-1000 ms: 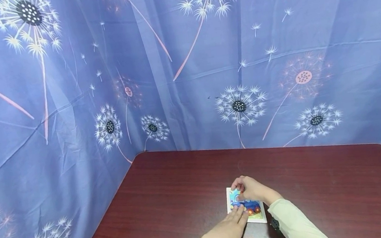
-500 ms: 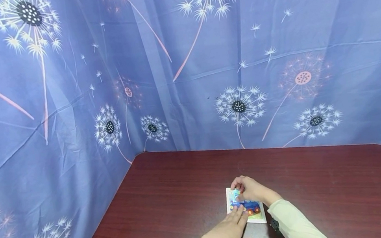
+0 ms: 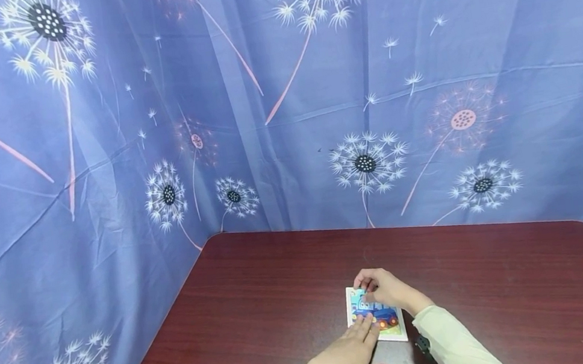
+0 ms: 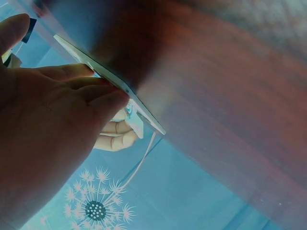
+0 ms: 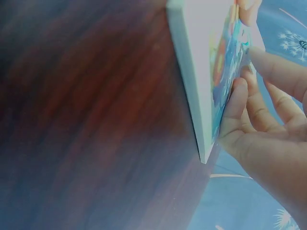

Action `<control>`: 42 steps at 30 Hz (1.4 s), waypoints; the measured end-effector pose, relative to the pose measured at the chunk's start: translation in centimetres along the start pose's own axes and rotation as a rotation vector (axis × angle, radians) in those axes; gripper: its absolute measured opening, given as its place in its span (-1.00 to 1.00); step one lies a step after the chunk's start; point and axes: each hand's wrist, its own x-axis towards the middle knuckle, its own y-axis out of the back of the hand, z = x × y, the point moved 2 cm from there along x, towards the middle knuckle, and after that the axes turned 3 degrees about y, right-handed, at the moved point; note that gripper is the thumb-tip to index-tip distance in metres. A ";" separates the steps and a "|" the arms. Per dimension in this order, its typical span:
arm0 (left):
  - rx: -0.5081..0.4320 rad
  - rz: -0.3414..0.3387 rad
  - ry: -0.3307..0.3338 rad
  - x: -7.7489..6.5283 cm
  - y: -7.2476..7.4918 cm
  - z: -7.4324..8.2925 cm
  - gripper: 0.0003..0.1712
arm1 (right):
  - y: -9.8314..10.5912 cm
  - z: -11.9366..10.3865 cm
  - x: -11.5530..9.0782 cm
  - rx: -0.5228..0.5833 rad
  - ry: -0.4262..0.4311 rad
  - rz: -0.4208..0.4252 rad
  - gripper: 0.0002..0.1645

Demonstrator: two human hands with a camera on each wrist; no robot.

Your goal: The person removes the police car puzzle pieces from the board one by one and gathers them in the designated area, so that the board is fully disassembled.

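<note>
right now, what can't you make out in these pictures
Head: part of the picture board, under the left hand; its far right corner, behind the right hand.
Left wrist: full outline of the pale piece, behind the left hand.
Right wrist: one end of the board, cut by the top edge.
Head: the dark object by the right sleeve, too small.

No text, label, brand, number or sign can be read — not in any view.

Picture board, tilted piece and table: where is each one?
Picture board point(image 5: 195, 62): right wrist view, on its pale border.
Tilted piece point(image 4: 136, 125): left wrist view, on its pale face.
Table point(image 3: 262, 301): head view, on bare wood left of the board.
</note>
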 end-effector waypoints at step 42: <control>-0.011 -0.021 0.011 0.0 0.2 0.0 -0.19 | 4.2 1.5 -1.8 0.188 -0.116 0.166 -0.80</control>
